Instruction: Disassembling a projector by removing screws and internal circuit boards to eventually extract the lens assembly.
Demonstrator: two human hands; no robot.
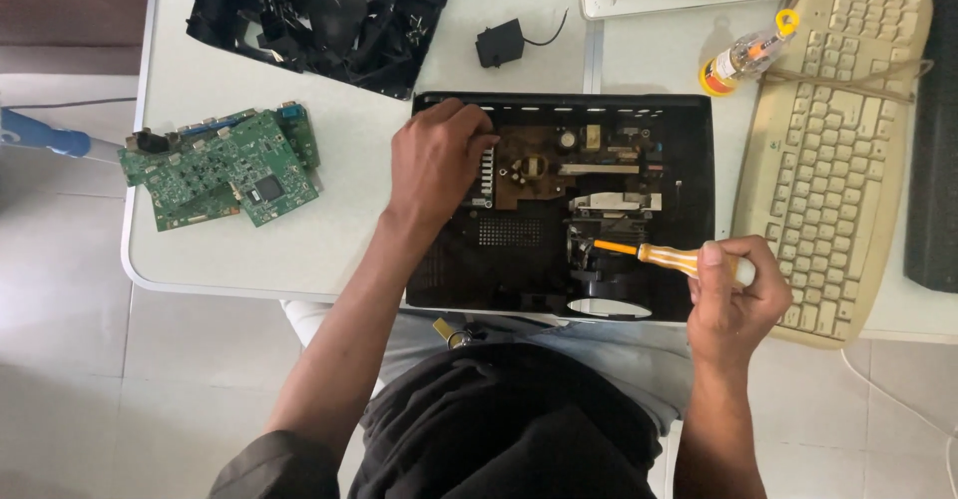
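Observation:
An opened black device case (689, 140) lies on the white table (329, 249) in front of me, with a brown circuit board (544, 165), a finned heat sink and a lens part inside. My left hand (434, 160) rests on the case's upper left part, fingers bent over the heat sink and board edge. My right hand (733, 294) grips a yellow-handled screwdriver (664, 255). Its orange shaft points left into the case, near the lens part (604, 279).
A green circuit board (225, 165) lies at the left of the table. A black plastic shell (319, 15) is at the back, a small black part with a wire (499, 42) beside it. A beige keyboard (833, 150) and a second screwdriver (743, 57) lie at the right.

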